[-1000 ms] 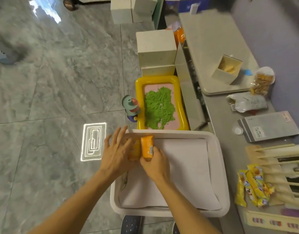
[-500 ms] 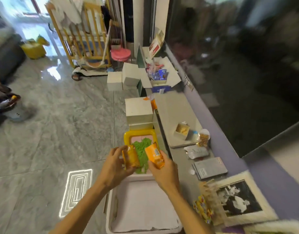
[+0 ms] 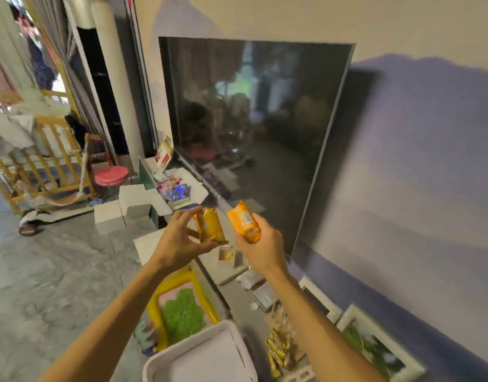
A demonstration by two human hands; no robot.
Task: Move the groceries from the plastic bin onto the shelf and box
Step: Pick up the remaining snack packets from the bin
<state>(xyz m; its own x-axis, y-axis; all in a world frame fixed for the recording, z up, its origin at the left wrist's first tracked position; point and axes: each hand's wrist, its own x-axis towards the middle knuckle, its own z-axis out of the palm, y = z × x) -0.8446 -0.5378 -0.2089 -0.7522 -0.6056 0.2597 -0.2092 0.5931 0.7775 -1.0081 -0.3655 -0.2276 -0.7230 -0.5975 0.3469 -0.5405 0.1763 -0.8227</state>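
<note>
Orange snack packets (image 3: 209,225), label text (image 3: 246,217) illegibly blurred

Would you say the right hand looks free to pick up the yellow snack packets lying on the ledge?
Probably not yet: the right hand is already closed around an orange snack packet, well above the yellow snack packets.

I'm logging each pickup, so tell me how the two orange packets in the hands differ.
The left packet stands nearly upright, pinched by the left hand; the right packet leans left, wrapped low by the right hand. The right packet shows a white label patch; the left packet shows none. Both are orange, similar in size, held apart above the shelf.
</note>
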